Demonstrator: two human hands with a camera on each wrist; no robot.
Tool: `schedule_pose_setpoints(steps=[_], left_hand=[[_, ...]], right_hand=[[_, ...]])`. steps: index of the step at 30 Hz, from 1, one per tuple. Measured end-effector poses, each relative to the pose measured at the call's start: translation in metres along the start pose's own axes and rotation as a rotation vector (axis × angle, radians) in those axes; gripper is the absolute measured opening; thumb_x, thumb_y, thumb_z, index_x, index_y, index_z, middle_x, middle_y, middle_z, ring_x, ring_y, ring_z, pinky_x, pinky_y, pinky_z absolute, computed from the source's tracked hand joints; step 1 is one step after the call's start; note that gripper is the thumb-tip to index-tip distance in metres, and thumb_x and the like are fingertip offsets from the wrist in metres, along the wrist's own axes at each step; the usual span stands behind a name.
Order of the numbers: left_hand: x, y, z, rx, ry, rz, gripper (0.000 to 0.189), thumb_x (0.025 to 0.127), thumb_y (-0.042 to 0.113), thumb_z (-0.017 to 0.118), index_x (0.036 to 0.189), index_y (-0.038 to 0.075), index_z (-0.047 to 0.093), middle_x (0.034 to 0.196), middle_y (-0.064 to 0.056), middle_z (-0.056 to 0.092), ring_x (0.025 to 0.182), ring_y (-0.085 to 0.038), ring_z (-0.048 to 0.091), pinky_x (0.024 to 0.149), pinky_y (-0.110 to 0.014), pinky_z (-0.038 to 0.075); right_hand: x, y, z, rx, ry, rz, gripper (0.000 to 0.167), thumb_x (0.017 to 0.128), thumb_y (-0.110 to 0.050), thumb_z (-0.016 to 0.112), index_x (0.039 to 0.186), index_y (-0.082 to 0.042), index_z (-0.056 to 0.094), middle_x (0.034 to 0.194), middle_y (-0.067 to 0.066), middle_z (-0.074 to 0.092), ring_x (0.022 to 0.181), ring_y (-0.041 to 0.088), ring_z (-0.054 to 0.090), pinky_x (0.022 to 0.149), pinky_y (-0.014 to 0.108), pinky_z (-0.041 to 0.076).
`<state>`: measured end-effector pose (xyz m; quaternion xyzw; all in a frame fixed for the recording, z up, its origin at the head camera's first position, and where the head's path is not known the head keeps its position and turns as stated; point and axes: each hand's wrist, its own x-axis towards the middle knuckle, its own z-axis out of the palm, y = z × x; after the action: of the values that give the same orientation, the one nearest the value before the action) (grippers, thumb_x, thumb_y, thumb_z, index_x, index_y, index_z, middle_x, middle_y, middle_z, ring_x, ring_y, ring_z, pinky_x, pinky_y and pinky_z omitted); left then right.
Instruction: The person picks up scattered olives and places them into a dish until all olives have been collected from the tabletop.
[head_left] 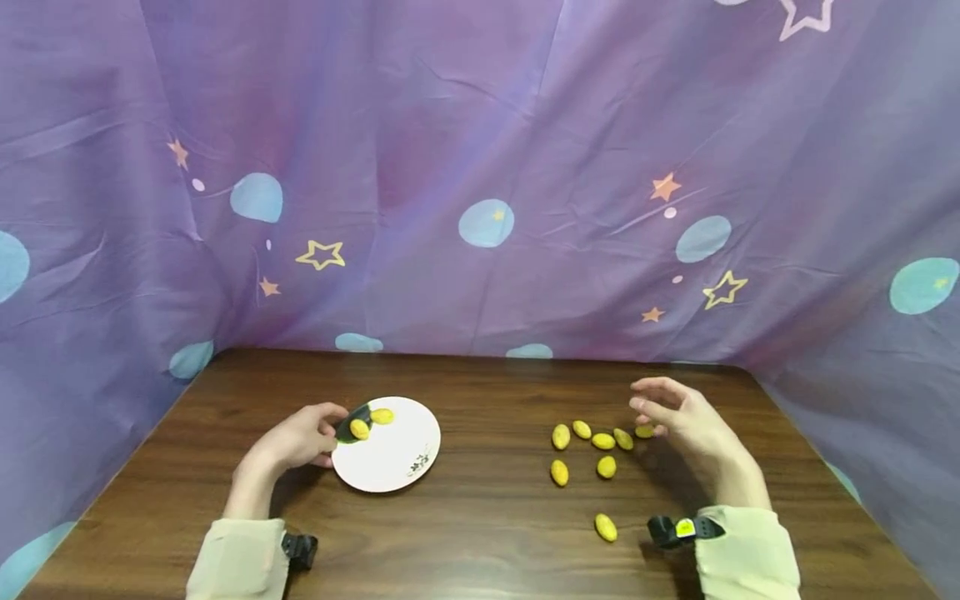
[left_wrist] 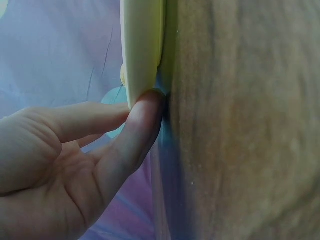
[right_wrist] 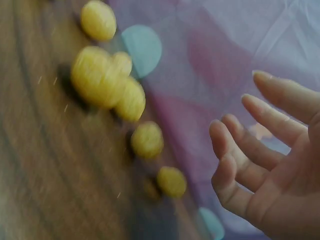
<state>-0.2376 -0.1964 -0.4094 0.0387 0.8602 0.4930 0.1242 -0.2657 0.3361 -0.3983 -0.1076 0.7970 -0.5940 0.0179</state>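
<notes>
Plate location: white plate (head_left: 388,461), left of centre in the head view, bearing two yellow fruits (head_left: 382,416).
Plate handling: probably stiff, smooth, slippery and breakable; I judge the rim the proper grip, kept level so fruits do not roll.
Left hand (head_left: 300,437): my fingers pinch the rim at its left edge.
Right hand (head_left: 693,425): my fingers are apart, loosely bent, holding nothing, beside the loose yellow fruits (head_left: 603,442) at lower right.
Fruit handling: likely light, firm, prone to rolling; pinch across the middle.
Obscured: one fruit is partly behind my right fingers; the right wrist view blurs and overlaps several.
Cut off: plate, top of left wrist view.
</notes>
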Motion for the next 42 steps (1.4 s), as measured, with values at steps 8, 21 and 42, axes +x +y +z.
schedule_pose_setpoints(steps=[8, 21, 42], left_hand=[[-0.005, -0.003, -0.002, -0.002, -0.001, 0.004, 0.052, 0.079, -0.014, 0.049, 0.131, -0.017, 0.043, 0.089, -0.018, 0.053, 0.073, -0.021, 0.057, 0.065, -0.034, 0.058], [-0.001, -0.006, 0.001, -0.033, -0.013, 0.032, 0.051, 0.079, -0.014, 0.049, 0.129, -0.017, 0.043, 0.088, -0.017, 0.051, 0.070, -0.020, 0.056, 0.062, -0.031, 0.057], [0.001, -0.006, 0.000, -0.057, -0.029, 0.045, 0.052, 0.077, -0.017, 0.048, 0.129, -0.019, 0.039, 0.087, -0.018, 0.050, 0.069, -0.020, 0.055, 0.062, -0.032, 0.057]], right_hand=[[-0.001, 0.018, -0.007, -0.094, 0.025, 0.075, 0.047, 0.085, 0.005, 0.055, 0.130, 0.010, 0.045, 0.119, 0.026, 0.054, 0.082, 0.021, 0.063, 0.060, 0.030, 0.050], [-0.003, 0.034, -0.007, -0.133, 0.008, 0.218, 0.047, 0.085, 0.006, 0.061, 0.128, 0.012, 0.045, 0.085, 0.005, 0.050, 0.061, 0.013, 0.049, 0.048, 0.021, 0.041], [-0.006, 0.030, 0.002, -0.283, 0.076, 0.144, 0.024, 0.080, 0.004, 0.068, 0.097, 0.009, 0.052, 0.071, 0.003, 0.052, 0.054, 0.012, 0.049, 0.043, 0.021, 0.040]])
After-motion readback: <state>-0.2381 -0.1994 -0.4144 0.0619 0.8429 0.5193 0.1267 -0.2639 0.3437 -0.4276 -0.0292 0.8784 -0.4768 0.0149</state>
